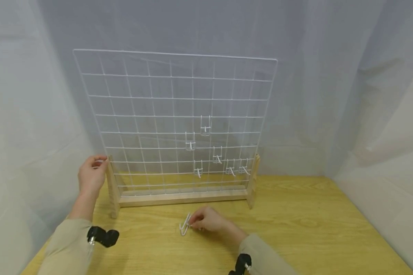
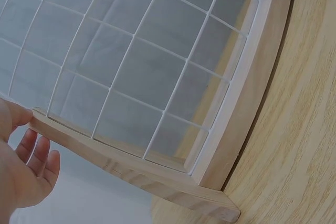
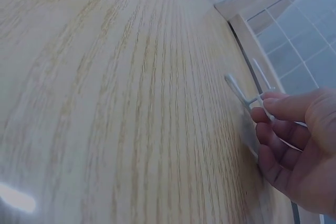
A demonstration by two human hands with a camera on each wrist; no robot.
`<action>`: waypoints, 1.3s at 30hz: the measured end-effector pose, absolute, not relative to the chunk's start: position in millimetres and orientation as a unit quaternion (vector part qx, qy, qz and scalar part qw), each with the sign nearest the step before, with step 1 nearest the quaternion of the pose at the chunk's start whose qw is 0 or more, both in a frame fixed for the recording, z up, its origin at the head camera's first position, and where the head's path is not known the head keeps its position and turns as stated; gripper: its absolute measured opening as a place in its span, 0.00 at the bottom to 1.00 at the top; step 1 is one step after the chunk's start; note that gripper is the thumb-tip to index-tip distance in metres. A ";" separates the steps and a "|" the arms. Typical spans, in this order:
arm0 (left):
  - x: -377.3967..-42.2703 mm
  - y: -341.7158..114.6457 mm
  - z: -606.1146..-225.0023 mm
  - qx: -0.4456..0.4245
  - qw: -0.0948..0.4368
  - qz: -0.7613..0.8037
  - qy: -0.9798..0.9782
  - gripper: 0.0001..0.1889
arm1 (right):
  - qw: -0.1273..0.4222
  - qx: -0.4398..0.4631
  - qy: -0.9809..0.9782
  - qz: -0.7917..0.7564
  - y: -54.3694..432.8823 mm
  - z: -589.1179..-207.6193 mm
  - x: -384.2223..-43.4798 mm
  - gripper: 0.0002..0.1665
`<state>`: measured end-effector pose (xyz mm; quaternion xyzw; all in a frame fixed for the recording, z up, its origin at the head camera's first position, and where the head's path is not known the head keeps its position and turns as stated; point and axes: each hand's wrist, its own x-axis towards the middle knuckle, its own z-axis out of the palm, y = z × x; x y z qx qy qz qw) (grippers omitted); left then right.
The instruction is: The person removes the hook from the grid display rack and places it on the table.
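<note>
A white wire grid panel (image 1: pixel 182 98) stands upright in a wooden stand (image 1: pixel 182 199). My left hand (image 1: pixel 92 175) is at the top of the stand's left post (image 2: pixel 105 158), pinching its end; the remaining fingers curl loosely beside it in the left wrist view. Low over the table in front of the stand, my right hand (image 1: pixel 210 220) pinches a white wire hook (image 1: pixel 184 226) between thumb and fingers. The right wrist view shows the hook's prongs (image 3: pixel 237 88) sticking out past the fingertips, while part of it is hidden by the fingers.
Several white hooks hang on the grid's lower right half, among them an upper hook (image 1: pixel 205 128) and a rightmost hook (image 1: pixel 244 167). The wooden table (image 1: pixel 306 229) reaches out to the right. Pale curtains (image 1: pixel 365 114) surround the back and sides.
</note>
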<state>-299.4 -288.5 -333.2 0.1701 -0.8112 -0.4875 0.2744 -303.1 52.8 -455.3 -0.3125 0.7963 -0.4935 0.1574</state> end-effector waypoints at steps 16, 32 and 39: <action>-298.8 -288.9 -334.8 0.172 0.266 -0.483 -0.816 0.17 | 0.149 -0.267 0.819 -0.486 46.6 -459.9 -303.2 0.06; -298.2 -289.3 -333.2 0.170 0.266 -0.488 -0.813 0.16 | 0.140 -0.281 0.831 -0.459 45.5 -458.2 -303.4 0.05; -297.1 -289.1 -333.1 0.169 0.262 -0.485 -0.817 0.16 | 0.133 -0.282 0.836 -0.451 45.9 -457.8 -302.1 0.06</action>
